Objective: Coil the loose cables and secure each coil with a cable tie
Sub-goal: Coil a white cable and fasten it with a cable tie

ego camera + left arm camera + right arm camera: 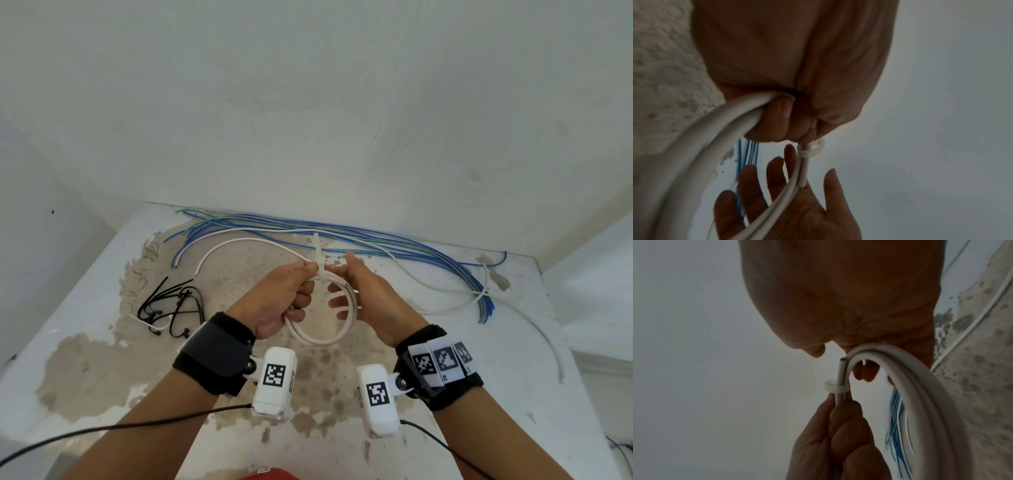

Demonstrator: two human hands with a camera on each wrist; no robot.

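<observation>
The white cable coil (320, 318) is held up above the worn tabletop (102, 359), between both hands, and a white cable tie (320, 265) is already looped around its strands at the top — its free tail sticks upward in the head view. The left hand (282, 301) has its fingers curled round the coil's left side, with finger and thumb pinching the strands just beside the tie. The right hand (363, 294) supports the coil's right side; its fingers (748, 186) are spread and mostly straight behind the strands, thumb up near the tie, so it looks more like bracing than gripping. In the right wrist view the tie's band (835, 388) sits snug around two strands next to a cut cable end. By my judgement this first coil is nearly secured. Much is left: the blue wires (342, 236) and other white cables (455, 301) lie uncoiled along the wall, and a heap of black cable ties (171, 306) waits at the left.
</observation>
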